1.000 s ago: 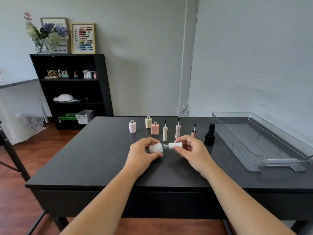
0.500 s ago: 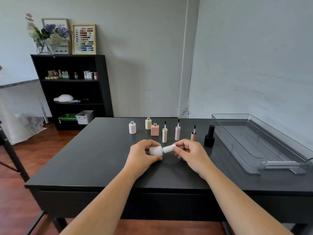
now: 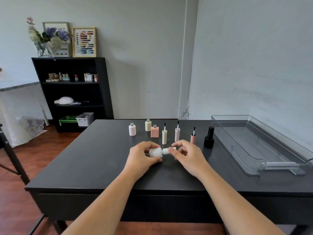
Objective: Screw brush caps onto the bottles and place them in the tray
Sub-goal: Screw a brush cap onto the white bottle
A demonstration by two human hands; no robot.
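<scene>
The black table [image 3: 101, 167] before me carries a clear tray [image 3: 254, 146]; left of the tray stand a black bottle [image 3: 209, 138], three upturned brush caps [image 3: 164, 136], then three uncapped bottles [image 3: 132, 130].

- Nothing here I can actually read, sorry.
- Colour chart [image 3: 84, 42] on top of the shelf [image 3: 104, 85]: just rows of swatches. If there's any print on it, it's way too small to make out.
- Other frame [image 3: 57, 26] next to it: mostly hidden and blurry, can't read a thing.
- Bottles [image 3: 132, 131]: too small to tell if there's any label.
</scene>
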